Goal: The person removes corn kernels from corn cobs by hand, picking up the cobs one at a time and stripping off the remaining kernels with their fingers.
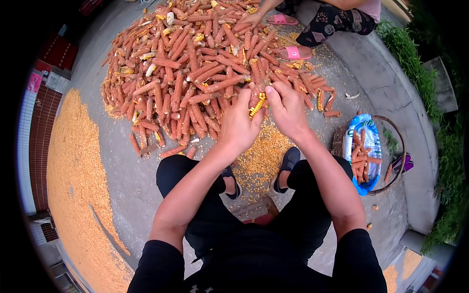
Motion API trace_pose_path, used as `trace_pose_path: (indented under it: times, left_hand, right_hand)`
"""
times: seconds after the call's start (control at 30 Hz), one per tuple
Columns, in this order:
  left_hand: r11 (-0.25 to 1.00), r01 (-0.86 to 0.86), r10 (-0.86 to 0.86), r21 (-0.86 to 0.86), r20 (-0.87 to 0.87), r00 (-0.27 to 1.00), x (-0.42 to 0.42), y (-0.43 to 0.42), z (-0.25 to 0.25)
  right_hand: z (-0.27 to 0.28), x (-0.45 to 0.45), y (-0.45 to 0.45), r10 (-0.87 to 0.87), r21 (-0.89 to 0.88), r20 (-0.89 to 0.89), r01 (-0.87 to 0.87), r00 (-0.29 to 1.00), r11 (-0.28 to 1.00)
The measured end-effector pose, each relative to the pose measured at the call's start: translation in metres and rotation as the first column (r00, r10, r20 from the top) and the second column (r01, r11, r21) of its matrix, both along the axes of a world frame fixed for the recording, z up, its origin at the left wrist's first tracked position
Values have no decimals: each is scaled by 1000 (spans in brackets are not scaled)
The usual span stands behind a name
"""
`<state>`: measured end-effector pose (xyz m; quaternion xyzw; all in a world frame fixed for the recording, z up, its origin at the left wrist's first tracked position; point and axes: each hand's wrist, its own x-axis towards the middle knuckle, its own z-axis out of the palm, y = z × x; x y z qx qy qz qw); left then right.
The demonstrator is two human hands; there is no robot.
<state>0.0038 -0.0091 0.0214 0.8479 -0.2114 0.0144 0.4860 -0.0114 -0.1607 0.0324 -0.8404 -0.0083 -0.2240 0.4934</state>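
Observation:
Between my two hands is a corn cob [257,103], mostly bare and red, with a strip of yellow kernels left on the side facing me. My left hand [242,122] is closed round its left side. On its right side, the fingers of my right hand [287,108] are wrapped, the thumb pressed near the kernels. Just beyond lies a large heap of stripped red corn cobs [178,88], a few still carrying yellow or pale kernels. Loose yellow kernels [264,151] are scattered on the ground below my hands, between my shoes.
A basket [372,146] with a blue and white lining holds several cobs at the right. Another person [337,22] in pink slippers crouches at the far side, a hand [251,20] on the heap. A broad spread of kernels [75,161] covers the ground at left. Green plants [408,58] line the right edge.

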Motion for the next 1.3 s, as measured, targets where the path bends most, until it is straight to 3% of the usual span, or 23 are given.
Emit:
trace_pose_path:
  times: [0.1, 0.2, 0.27, 0.33, 0.43, 0.6, 0.73, 0.8, 0.93, 1.03, 1.1, 1.23, 1.3]
  left_hand:
    - [999, -2, 2, 33, -13, 1000, -2, -2, -6]
    - [991, 80, -79, -112, 13, 997, 0, -4, -11]
    - [922, 110, -211, -372, -242, 947, 0, -6, -7]
    - [867, 89, -292, -491, -354, 888, 2, -7, -5]
    - [893, 78, -253, -444, -350, 902, 4, -2, -6]
    - [969, 96, -134, -227, -156, 979, 4, -2, -4]
    - [958, 127, -170, -257, -151, 974, 5, -1, -8]
    - [924, 161, -219, -346, -135, 966, 5, -1, -9]
    - [955, 121, -161, -271, -127, 979, 6, -1, -8]
    - [990, 71, -78, -120, -53, 996, 6, 0, -7]
    - [998, 31, -35, 55, 60, 998, -1, -1, -5]
    - [997, 34, -29, -64, 75, 997, -2, -8, -12]
    - [995, 50, -35, -85, 171, 985, 0, -10, -14]
  right_hand:
    - [-7, 1, -2, -5, -25, 26, 6, 1000, 1000]
    - [-15, 2, -6, 24, 48, 29, -25, 999, 999]
    - [-17, 0, -8, 51, 85, 2, -51, 999, 995]
    - [-15, -3, -9, 71, 86, -48, -67, 996, 994]
    - [-21, -1, -6, 107, 280, -52, -88, 993, 956]
    - [-11, -2, -9, 74, 268, -118, -40, 990, 963]
    - [-23, 6, -14, 142, 261, -161, -96, 977, 960]
    - [-32, 5, -10, 210, 389, -112, -152, 971, 909]
    - [-18, 0, -10, 226, 504, -147, -124, 963, 855]
    - [-4, -3, -3, 164, 272, -227, -99, 960, 957]
    - [-11, -3, 4, 83, 80, -87, -76, 993, 994]
    - [-16, -1, 6, 43, -105, 27, -40, 999, 994]
    - [-17, 0, 6, 71, -53, 44, -69, 997, 996]
